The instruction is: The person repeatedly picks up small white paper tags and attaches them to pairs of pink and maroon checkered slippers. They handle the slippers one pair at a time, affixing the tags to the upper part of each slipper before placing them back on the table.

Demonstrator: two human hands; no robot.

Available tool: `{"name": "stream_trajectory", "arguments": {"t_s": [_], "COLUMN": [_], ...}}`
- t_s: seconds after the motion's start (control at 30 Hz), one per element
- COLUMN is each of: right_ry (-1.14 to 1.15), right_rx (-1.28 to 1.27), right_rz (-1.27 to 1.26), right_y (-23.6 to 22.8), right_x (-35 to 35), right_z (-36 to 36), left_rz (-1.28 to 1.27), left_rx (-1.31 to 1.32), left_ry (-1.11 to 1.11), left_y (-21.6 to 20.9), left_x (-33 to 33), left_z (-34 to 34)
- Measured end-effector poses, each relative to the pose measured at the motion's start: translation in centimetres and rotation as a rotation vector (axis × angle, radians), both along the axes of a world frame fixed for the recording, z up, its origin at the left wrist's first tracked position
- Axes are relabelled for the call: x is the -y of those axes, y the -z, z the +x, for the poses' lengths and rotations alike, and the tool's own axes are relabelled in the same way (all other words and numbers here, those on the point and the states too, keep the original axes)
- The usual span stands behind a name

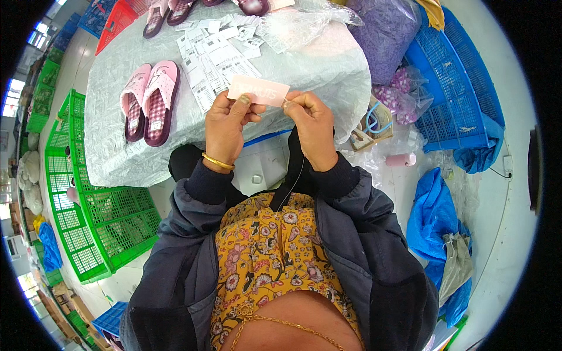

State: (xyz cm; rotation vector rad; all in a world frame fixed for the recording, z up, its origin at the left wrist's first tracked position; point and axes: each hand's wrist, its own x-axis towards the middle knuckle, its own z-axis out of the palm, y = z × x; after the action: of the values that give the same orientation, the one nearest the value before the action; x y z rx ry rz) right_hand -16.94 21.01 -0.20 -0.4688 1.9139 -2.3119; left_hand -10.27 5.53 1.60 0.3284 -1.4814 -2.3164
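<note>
Between my two hands, above the table's near edge, is a pink rectangular tag (259,89) with pale lettering. My left hand (227,127) grips its left part, thumb on top. The fingers of my right hand (313,123) pinch together at its right end; a small pale bit shows at the fingertips, too small to name. A thin pale thread (297,181) hangs below that hand toward my lap. To the left lies a pair of pink slippers (153,99) with checked insoles. Beyond the tag spread many white printed paper labels (218,61).
A grey sheet covers the table (111,167). More slippers (181,10) lie at its far edge, near clear plastic bags (293,26). Green crates (111,216) stand at left, blue crates (448,88) at right. A purple bag (383,38) and blue sheeting (433,216) are also at right.
</note>
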Motion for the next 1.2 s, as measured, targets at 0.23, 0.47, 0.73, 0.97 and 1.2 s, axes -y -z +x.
{"name": "stream_trajectory", "arguments": {"t_s": [0.23,0.47,0.73,0.97,1.2], "right_ry": [-0.018,-0.039,-0.048,-0.168,-0.218], "right_rx": [0.047,0.003,-0.105,-0.413,-0.52], "right_rz": [-0.029,0.019,0.141,0.211,0.292], "right_y": [0.6,1.7,0.5,-0.9,-1.5], "right_x": [-0.1,-0.3,-0.9,-2.0,-2.0], "right_z": [0.0,-0.5,-0.2,0.9,1.5], "left_rz": [-0.076,-0.177,-0.217,-0.191,-0.436], "left_rx": [-0.008,0.01,-0.135,0.201,0.345], "left_ry": [0.021,0.062,0.411,0.631,0.565], "left_y": [0.2,0.9,-0.8,-1.4,-0.9], "left_x": [-0.2,0.0,0.8,2.6,1.5], "left_z": [0.4,0.7,2.3,1.2,0.8]}}
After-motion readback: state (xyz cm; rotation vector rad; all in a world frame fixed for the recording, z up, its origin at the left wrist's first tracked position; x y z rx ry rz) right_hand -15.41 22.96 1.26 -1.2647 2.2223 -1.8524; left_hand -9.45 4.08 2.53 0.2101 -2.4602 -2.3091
